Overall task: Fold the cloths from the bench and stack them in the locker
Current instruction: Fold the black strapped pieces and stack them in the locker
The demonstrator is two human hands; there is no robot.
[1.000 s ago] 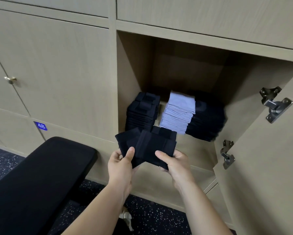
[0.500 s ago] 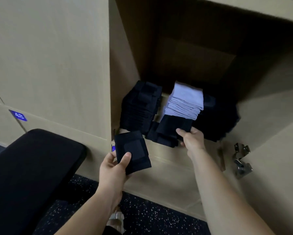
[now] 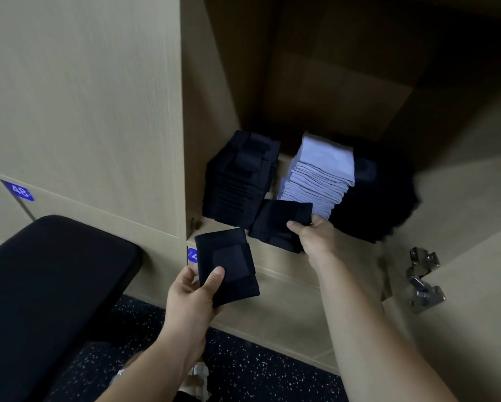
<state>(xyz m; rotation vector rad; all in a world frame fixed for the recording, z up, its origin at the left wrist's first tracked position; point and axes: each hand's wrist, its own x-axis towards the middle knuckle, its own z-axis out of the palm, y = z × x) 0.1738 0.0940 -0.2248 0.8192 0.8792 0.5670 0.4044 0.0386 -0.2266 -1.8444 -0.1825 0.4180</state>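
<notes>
My left hand (image 3: 195, 294) grips a folded black cloth (image 3: 229, 262) in front of the locker's lower edge. My right hand (image 3: 316, 236) holds a second folded black cloth (image 3: 278, 221) at the locker's front lip (image 3: 272, 271), just before the stacks. Inside the locker stand three piles: a black stack (image 3: 240, 181) on the left, a light blue stack (image 3: 319, 175) in the middle, and a dark pile (image 3: 379, 198) on the right, partly lost in shadow.
The black padded bench (image 3: 49, 285) sits at lower left, close to my left arm. The open locker door with metal hinges (image 3: 423, 280) stands on the right. Closed locker doors, one labelled 48 (image 3: 20, 190), fill the left. Speckled dark floor lies below.
The two cloths, held together in front of me a second ago, are now apart. My right hand has carried its cloth to the locker's front edge; the view has moved closer.
</notes>
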